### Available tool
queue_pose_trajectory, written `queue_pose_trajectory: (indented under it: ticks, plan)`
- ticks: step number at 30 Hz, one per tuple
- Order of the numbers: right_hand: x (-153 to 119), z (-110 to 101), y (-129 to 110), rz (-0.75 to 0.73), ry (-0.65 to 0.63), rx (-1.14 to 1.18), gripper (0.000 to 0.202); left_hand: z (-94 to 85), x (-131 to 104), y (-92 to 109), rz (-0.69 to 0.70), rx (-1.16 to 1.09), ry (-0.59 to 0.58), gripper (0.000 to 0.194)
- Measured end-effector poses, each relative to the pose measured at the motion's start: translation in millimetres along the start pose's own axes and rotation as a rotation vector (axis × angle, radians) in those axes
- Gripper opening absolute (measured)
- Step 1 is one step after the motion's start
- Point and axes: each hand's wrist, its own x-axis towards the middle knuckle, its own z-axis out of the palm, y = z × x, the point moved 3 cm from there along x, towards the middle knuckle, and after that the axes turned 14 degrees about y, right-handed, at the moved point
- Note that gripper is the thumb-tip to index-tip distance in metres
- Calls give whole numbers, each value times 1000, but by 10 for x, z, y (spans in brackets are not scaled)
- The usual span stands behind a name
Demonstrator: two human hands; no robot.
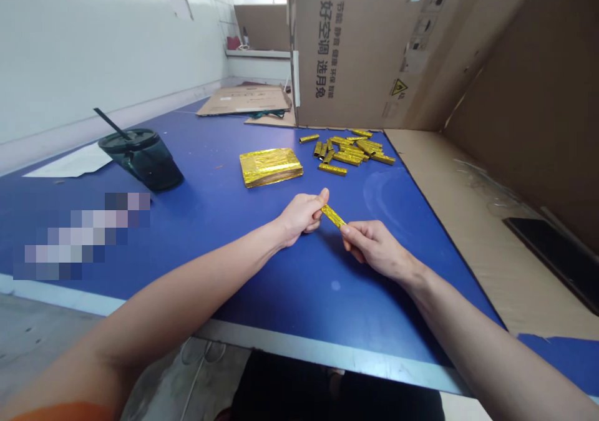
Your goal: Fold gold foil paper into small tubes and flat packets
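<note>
Between both hands, a little above the blue table, is a narrow folded strip of shiny gold foil paper (334, 216). My left hand (303, 216) pinches its upper left end, thumb on top and fingers curled under. At the lower right end, my right hand (369, 244) grips the strip between thumb and fingers. A stack of flat gold foil paper sheets (271, 166) lies just beyond my left hand. Farther off to the right is a loose pile of folded gold strips (350, 153), several of them lying across one another.
The blue table (299, 296) has a pale front edge. On its left stand a dark cup with a straw (152, 159) and a white paper sheet (70, 159). A large cardboard box (365, 53) rises behind the strips. A black flat object (552, 259) lies on cardboard at right.
</note>
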Motion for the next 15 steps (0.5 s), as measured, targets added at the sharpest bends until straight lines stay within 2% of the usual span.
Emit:
queue_pose_trajectory:
  ticks: [4,7,9,11,13,15]
  plan:
    - [11,-66,4,-225,197,-499,36,-27,11,20,-57,21,-57,55]
    - [20,-93,14,-285,256,-779,31,-60,39,28,-76,55,-78,51]
    - [26,-100,12,-272,236,-792,30,-83,62,29,-62,88,-78,43]
    - [32,-117,5,-209,228,-691,32,-99,76,40,-9,164,-66,35]
    - [37,-140,-1,-127,242,-548,38,-88,64,72,96,296,-69,31]
    - [39,-152,-6,-87,247,-427,42,-33,9,110,219,462,-120,30]
